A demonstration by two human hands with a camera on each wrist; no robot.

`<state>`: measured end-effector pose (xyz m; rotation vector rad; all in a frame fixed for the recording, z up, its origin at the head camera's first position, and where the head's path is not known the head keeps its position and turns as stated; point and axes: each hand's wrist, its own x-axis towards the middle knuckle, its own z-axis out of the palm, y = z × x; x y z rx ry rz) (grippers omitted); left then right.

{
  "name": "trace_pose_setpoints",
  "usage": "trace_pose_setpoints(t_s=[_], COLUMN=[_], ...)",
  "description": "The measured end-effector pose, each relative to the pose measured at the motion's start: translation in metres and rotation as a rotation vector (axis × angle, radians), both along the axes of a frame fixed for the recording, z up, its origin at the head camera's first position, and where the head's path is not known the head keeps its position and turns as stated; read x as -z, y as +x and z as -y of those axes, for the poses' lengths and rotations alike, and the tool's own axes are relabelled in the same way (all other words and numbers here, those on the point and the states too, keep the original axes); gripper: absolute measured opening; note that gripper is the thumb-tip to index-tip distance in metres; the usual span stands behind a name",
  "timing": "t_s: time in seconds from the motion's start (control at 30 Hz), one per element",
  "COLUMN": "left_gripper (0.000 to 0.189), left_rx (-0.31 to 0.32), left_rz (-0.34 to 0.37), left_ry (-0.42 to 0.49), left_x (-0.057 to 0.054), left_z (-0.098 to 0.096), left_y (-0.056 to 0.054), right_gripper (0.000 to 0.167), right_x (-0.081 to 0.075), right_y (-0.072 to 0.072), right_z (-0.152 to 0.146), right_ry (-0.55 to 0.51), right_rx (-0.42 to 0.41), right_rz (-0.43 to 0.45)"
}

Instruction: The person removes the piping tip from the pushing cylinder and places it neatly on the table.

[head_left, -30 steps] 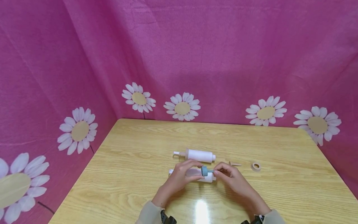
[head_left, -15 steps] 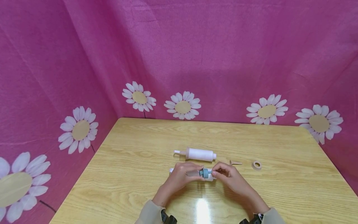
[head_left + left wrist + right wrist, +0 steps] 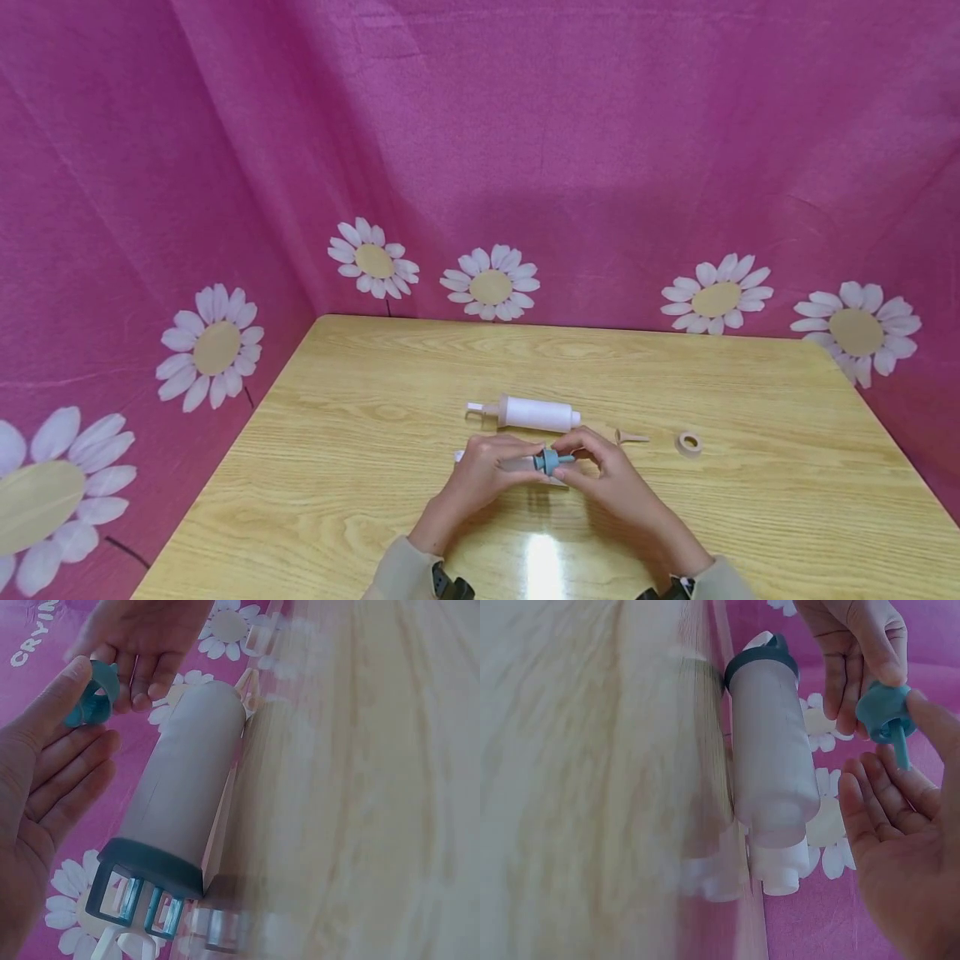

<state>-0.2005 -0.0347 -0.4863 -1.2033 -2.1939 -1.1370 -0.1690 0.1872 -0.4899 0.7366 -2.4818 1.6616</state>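
Observation:
Between both hands is a small teal cap-like piece (image 3: pixel 550 461) with a ring-shaped body and a thin stem pointing right. My left hand (image 3: pixel 480 471) pinches its left side between thumb and fingers. From the other side, the thumb and fingers of my right hand (image 3: pixel 611 483) hold the body beside the stem. Just beneath the hands lies a white bottle (image 3: pixel 184 757) with a dark teal collar (image 3: pixel 154 866), largely covered by the hands in the head view. In the right wrist view, the teal piece's stem points down toward the right palm.
Farther back on the wooden table (image 3: pixel 390 375) lies a second white bottle (image 3: pixel 538 414) with a beige collar and white tip. To the right are a small beige pointed piece (image 3: pixel 632 437) and a beige ring (image 3: pixel 688 443). A pink flowered cloth (image 3: pixel 585 167) hangs behind.
My right hand has moved slightly left, its fingers going from the end of the stem to the body of the teal piece. My left hand has stayed nearly in place.

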Motion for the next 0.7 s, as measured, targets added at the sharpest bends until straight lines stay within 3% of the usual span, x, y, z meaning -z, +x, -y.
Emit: trace_pose_setpoints(t_s=[0.13,0.43,0.7], left_gripper=[0.035,0.036,0.028], left_rx=[0.008,0.069,0.056], left_rz=[-0.006,0.088,0.131], left_ry=[0.012,0.009,0.002], left_x=[0.0009,-0.0007,-0.0031], left_z=[-0.0009,0.0003,0.0049], left_y=[0.0001,-0.0003,-0.0009], right_gripper=[0.018,0.021,0.018], right_x=[0.0015,-0.0028,-0.0001], right_y=[-0.0014,0.0013,-0.0012], right_z=[0.0019,0.0002,-0.0022], right_ry=[-0.028,-0.137,-0.167], right_rx=[-0.025,-0.09,-0.122], right_rz=[-0.01,0.129,0.08])
